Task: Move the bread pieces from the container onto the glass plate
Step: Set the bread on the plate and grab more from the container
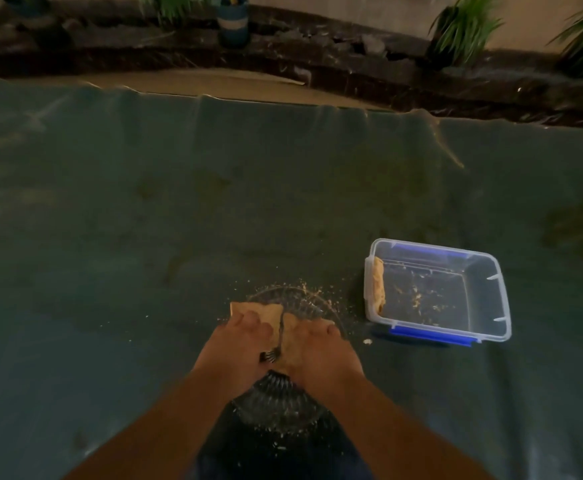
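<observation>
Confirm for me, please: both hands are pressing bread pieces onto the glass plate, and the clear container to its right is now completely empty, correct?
Not quite. The head view shows the container still holds one bread piece against its left wall. The rest stands.

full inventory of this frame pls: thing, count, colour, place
glass plate: 1, clear, near centre of the cloth, under the hands
bread pieces on plate: 2, tan, side by side, one under each hand
bread piece in container: 1, tan, leaning on its left wall
container: 1, clear with blue clips, right of the plate, open
crumbs: many, tan, around the plate and in the container
cloth: 1, dark green, covers the surface
plants: several, green, far ledge
cup: 1, blue, far ledge
left hand: on the left piece
right hand: on the right piece
</observation>
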A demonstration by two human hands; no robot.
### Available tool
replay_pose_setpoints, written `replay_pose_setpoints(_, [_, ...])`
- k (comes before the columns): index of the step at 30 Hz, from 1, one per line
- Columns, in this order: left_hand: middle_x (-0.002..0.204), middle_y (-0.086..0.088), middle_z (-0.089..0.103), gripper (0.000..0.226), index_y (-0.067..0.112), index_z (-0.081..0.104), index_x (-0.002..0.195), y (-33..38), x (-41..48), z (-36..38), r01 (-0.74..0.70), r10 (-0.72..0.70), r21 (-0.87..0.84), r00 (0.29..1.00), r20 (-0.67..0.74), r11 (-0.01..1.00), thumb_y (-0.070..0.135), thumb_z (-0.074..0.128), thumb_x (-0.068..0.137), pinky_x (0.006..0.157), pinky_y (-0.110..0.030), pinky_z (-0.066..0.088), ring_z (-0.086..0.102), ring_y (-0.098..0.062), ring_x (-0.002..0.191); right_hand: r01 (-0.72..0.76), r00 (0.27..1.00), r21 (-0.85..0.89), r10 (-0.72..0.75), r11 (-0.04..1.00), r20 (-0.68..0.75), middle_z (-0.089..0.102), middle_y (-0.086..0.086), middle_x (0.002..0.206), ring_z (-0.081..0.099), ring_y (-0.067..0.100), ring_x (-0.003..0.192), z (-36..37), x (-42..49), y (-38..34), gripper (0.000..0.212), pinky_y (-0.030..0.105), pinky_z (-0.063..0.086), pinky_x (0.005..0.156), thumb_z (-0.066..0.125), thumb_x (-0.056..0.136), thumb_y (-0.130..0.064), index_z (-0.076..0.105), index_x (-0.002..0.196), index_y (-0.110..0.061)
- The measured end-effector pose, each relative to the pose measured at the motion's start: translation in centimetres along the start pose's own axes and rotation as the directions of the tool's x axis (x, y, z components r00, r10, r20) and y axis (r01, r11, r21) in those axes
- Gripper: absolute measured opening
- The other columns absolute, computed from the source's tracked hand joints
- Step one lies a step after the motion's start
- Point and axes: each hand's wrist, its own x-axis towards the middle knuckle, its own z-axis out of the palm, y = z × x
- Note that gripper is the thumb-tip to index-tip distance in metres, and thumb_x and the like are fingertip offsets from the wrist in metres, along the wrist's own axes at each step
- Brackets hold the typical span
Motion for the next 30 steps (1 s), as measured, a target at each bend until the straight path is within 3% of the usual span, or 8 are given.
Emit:
replay_pose_setpoints(5, [0.132, -0.007, 0.052, 0.045, 0.023, 0.054, 0.134, 0.4, 0.8, 0.5, 0.010, -0.011, 0.071, 1.000, 0.011, 0.997, 0.034, 0.066, 0.092, 0.100, -0.046, 0.052, 0.048, -0.027, 0.125, 0.105, 0.994, -0.112, -0.109, 0.988, -0.028, 0.039, 0.020, 0.156, 0.037, 0.042, 0.141, 0.0, 0.8, 1.0, 0.055, 0.054, 0.041, 0.110, 0.052, 0.102, -0.037, 0.037, 0.151, -0.019])
replay_pose_setpoints(12, [0.130, -0.009, 0.054, 0.042, 0.019, 0.057, 0.128, 1.2, 2.0, -0.4, 0.063, -0.066, 0.069, 0.997, 0.044, 0.996, 0.037, 0.064, 0.091, 0.093, -0.046, 0.055, 0.054, -0.030, 0.119, 0.134, 0.990, -0.092, -0.136, 0.987, -0.021, 0.046, 0.016, 0.151, 0.042, 0.039, 0.137, -2.1, 1.2, 1.7, 0.061, 0.053, 0.042, 0.108, 0.052, 0.100, -0.054, 0.043, 0.148, -0.018])
replay_pose_setpoints(14, [0.120, -0.008, 0.061, 0.034, 0.017, 0.062, 0.119, 1.8, 2.6, -1.6, 0.080, -0.080, 0.011, 0.997, -0.007, 0.997, 0.037, 0.059, 0.092, 0.084, -0.043, 0.057, 0.061, -0.028, 0.108, 0.168, 0.979, -0.065, -0.174, 0.984, -0.108, 0.052, 0.013, 0.143, 0.049, 0.033, 0.129, -3.8, 0.7, 2.5, 0.049, 0.049, 0.046, 0.104, 0.049, 0.103, -0.044, 0.048, 0.143, -0.017])
replay_pose_setpoints(17, [0.111, -0.008, 0.066, 0.025, 0.019, 0.066, 0.109, 3.7, 4.6, -4.4, 0.114, -0.131, -0.134, 0.983, -0.126, 0.984, 0.037, 0.060, 0.092, 0.076, -0.039, 0.054, 0.065, -0.030, 0.098, 0.180, 0.912, 0.053, -0.147, 0.982, -0.384, 0.058, 0.004, 0.119, 0.057, 0.023, 0.107, -6.8, -0.1, 5.1, 0.028, 0.040, 0.053, 0.088, 0.050, 0.103, -0.039, 0.058, 0.124, -0.022])
replay_pose_setpoints(21, [0.100, -0.003, 0.072, 0.026, 0.026, 0.067, 0.095, 8.1, 8.3, -7.9, 0.186, -0.283, -0.442, 0.945, -0.164, 0.878, 0.051, 0.063, 0.091, 0.078, -0.041, 0.057, 0.068, -0.028, 0.092, 0.039, 0.829, 0.327, 0.152, 0.944, -0.539, 0.061, 0.000, 0.102, 0.056, 0.016, 0.088, -10.0, 0.2, 10.4, 0.018, 0.038, 0.054, 0.078, 0.054, 0.103, -0.037, 0.056, 0.115, -0.024])
replay_pose_setpoints(25, [0.096, 0.003, 0.069, 0.040, 0.028, 0.064, 0.104, 12.8, 11.3, -9.9, 0.206, -0.293, -0.507, 0.951, -0.098, 0.837, 0.066, 0.058, 0.093, 0.068, -0.037, 0.050, 0.064, -0.019, 0.089, -0.236, 0.913, 0.587, 0.383, 0.775, -0.139, 0.068, 0.001, 0.106, 0.065, 0.016, 0.089, -10.5, 2.5, 15.7, 0.020, 0.042, 0.059, 0.087, 0.052, 0.105, -0.041, 0.050, 0.120, -0.028])
replay_pose_setpoints(28, [0.102, 0.003, 0.066, 0.050, 0.024, 0.061, 0.114, 15.0, 12.6, -10.2, 0.250, -0.303, -0.500, 0.953, -0.026, 0.829, 0.069, 0.059, 0.092, 0.069, -0.037, 0.046, 0.061, -0.018, 0.092, -0.241, 0.939, 0.716, 0.345, 0.655, 0.000, 0.069, 0.003, 0.101, 0.067, 0.016, 0.085, -10.1, 2.9, 17.2, 0.014, 0.037, 0.057, 0.078, 0.057, 0.104, -0.042, 0.057, 0.106, -0.029])
replay_pose_setpoints(30, [0.096, 0.004, 0.061, 0.054, 0.023, 0.058, 0.116, 15.8, 13.2, -9.9, 0.275, -0.323, -0.510, 0.946, -0.007, 0.815, 0.070, 0.060, 0.090, 0.068, -0.036, 0.044, 0.058, -0.018, 0.088, -0.189, 0.968, 0.775, 0.248, 0.603, 0.043, 0.070, 0.005, 0.114, 0.070, 0.020, 0.093, -9.7, 3.0, 17.7, 0.014, 0.040, 0.061, 0.081, 0.066, 0.100, -0.030, 0.059, 0.112, -0.030])
